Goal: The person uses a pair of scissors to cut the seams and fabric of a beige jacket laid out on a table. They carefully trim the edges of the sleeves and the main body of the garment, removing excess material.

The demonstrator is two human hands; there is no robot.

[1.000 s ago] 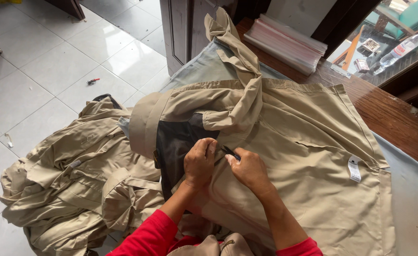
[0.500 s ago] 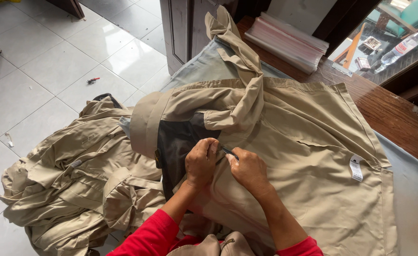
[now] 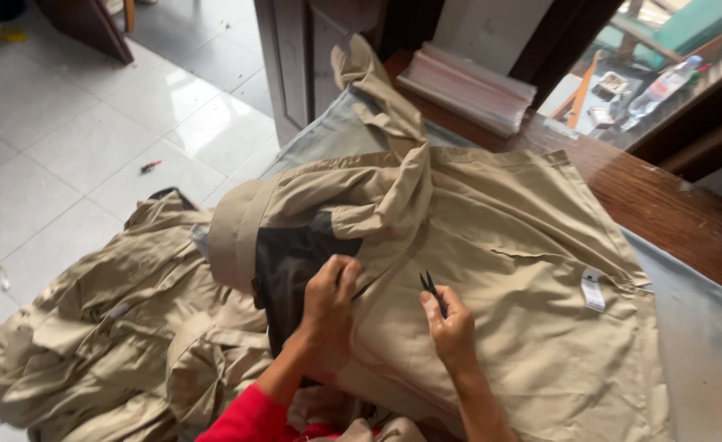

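Trimming is in hand: small black snips [image 3: 433, 292] are gripped in the right hand [image 3: 453, 329], while the left hand [image 3: 328, 304], fingers closed, pins the khaki garment [image 3: 492, 270] spread on the counter [image 3: 664, 205]. Steadier cloth is judged necessary at eleven o'clock of the blades.

place: small garment workshop in a house | signs: heap of khaki shirts [image 3: 107, 327] on white tiled floor [image 3: 74, 139]; wooden table [image 3: 664, 205]; stack of clear plastic bags [image 3: 467, 86]; thread snips [image 3: 433, 290] over a shirt [image 3: 500, 270]
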